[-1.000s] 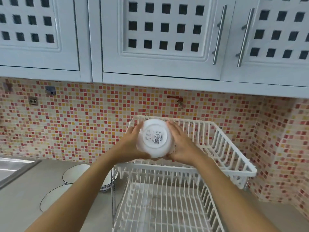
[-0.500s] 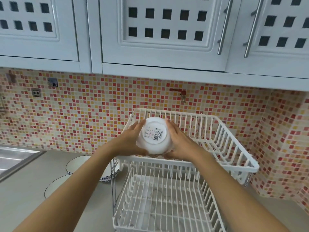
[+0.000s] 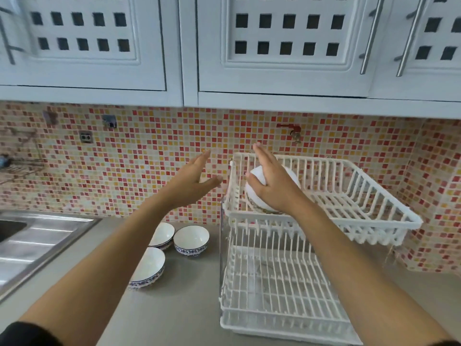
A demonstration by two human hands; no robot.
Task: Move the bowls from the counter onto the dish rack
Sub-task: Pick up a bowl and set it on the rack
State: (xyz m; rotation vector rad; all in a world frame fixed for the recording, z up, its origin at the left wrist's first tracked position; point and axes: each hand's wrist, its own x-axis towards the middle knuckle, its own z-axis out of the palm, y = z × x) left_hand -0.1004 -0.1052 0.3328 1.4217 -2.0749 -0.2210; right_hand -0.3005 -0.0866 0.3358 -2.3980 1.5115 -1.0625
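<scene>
In the upper tier of the dish rack (image 3: 389, 208), at 9 o'clock, the overturned white bowl (image 3: 254, 193) rests under the right hand (image 3: 272, 186), fingers spread and not gripping; left hand (image 3: 189, 183) released, empty; bowl may roll against the wires if unseated.

Bowls on counter (image 3: 184, 303): three, clustered at 9 o'clock of the dish rack (image 3: 389, 216) — one (image 3: 191, 240), one (image 3: 163, 235) partly hidden by the forearm, one (image 3: 149, 268) nearest.
Bowls in rack: one (image 3: 254, 196), upside down, in the upper tier at its 9 o'clock end.
Rack tiers: two.
Hands: two — left hand (image 3: 189, 183), right hand (image 3: 270, 183).
Cabinet door handles in view: four.
Sinks: one (image 3: 37, 236), at 9 o'clock.
</scene>
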